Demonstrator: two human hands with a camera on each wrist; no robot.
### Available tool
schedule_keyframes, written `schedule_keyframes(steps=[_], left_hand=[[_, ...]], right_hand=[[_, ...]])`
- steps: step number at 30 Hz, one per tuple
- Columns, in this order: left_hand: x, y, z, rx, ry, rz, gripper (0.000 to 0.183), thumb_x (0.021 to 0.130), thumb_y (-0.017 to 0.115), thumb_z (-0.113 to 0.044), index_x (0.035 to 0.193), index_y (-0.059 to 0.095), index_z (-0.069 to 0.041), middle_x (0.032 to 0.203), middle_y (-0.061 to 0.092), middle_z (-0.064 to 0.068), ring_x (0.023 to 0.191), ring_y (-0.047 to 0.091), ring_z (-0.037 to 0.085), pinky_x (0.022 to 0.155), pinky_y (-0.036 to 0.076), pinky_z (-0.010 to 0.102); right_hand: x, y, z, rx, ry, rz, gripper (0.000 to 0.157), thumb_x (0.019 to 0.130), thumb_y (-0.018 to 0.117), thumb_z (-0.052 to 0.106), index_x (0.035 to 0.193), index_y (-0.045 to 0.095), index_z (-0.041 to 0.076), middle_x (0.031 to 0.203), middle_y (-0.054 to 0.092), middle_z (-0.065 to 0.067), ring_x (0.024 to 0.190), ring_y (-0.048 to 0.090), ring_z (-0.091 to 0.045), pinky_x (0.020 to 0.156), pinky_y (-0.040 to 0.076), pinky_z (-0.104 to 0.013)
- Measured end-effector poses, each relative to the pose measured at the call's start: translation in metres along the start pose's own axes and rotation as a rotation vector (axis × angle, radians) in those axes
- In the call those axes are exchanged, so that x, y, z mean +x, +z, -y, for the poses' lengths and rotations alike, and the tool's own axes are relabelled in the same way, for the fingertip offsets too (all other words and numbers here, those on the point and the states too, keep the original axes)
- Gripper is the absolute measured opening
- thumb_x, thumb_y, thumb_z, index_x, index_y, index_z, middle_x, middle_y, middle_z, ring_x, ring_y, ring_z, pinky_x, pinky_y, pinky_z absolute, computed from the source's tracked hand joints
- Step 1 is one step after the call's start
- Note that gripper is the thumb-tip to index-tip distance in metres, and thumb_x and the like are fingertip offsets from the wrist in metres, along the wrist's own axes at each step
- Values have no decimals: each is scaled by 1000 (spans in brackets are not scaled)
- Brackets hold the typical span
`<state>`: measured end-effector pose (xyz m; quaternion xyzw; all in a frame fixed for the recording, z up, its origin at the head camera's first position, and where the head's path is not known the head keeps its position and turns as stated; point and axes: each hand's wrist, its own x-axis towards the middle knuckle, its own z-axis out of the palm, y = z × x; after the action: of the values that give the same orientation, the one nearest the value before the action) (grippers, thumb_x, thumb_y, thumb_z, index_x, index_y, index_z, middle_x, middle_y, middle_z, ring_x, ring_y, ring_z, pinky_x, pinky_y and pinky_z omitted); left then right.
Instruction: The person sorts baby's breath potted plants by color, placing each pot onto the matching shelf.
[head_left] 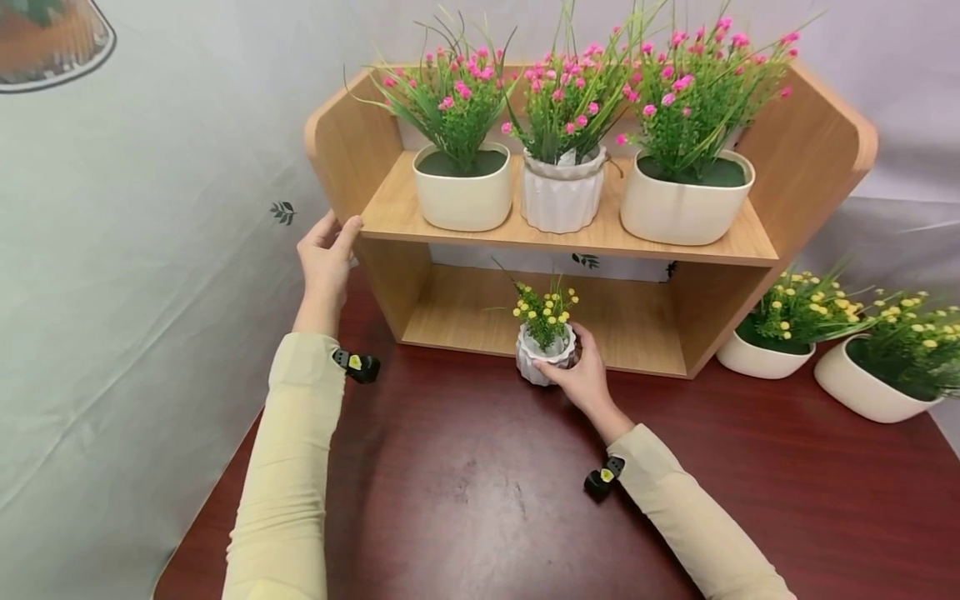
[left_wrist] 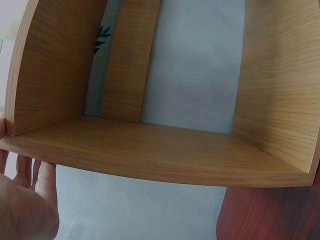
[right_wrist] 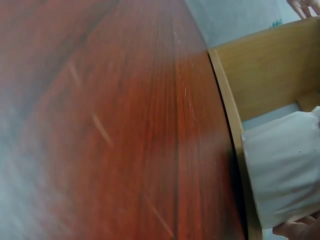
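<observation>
On the glossy red-brown wooden table point(head_left: 442, 500), the right hand point(head_left: 587, 382) has its fingers curled round a small white fluted pot of yellow flowers point(head_left: 534, 367), held at the lower front edge of a light-brown two-tier wooden shelf point(head_left: 468, 325). The left hand point(head_left: 324, 262) grips the shelf's left side with thumb and fingers. Two cream oval planters of yellow flowers point(head_left: 765, 357) stand right of the shelf; three pink-flowered pots point(head_left: 463, 200) line its upper tier.
</observation>
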<state>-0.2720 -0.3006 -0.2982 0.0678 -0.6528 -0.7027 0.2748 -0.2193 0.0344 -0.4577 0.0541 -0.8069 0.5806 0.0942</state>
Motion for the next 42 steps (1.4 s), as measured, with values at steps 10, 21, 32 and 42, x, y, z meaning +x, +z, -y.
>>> schedule_keyframes(steps=[10, 21, 32, 42], left_hand=[[0, 0, -4, -40, -15, 2, 42, 84, 72, -15, 125, 64, -13, 116, 66, 8, 102, 62, 17, 97, 48, 37], [-1, 2, -2, -60, -18, -7, 41, 84, 72, -12, 124, 65, -12, 105, 67, 2, 97, 62, 14, 93, 50, 32], [-2, 2, -3, -51, -32, -16, 42, 84, 73, -13, 125, 64, -12, 106, 67, 2, 97, 63, 13, 92, 50, 30], [-2, 2, -3, -69, -25, -15, 41, 83, 74, -14, 123, 65, -12, 104, 67, 1, 92, 63, 11, 82, 50, 23]], right_hand=[[10, 2, 0, 136, 25, 50, 82, 70, 83, 5, 130, 28, -7, 134, 44, -26, 125, 45, -33, 103, 40, -46], [14, 5, 0, -103, -48, -24, 77, 69, 85, 20, 132, 46, -1, 118, 50, -24, 106, 45, -35, 86, 41, -44], [12, 18, 16, -91, 67, -87, 85, 72, 83, 25, 137, 37, -5, 117, 54, -25, 101, 54, -35, 84, 47, -44], [9, 37, 17, -46, 32, -111, 69, 74, 80, 10, 128, 42, -12, 116, 51, -30, 103, 53, -40, 86, 50, -47]])
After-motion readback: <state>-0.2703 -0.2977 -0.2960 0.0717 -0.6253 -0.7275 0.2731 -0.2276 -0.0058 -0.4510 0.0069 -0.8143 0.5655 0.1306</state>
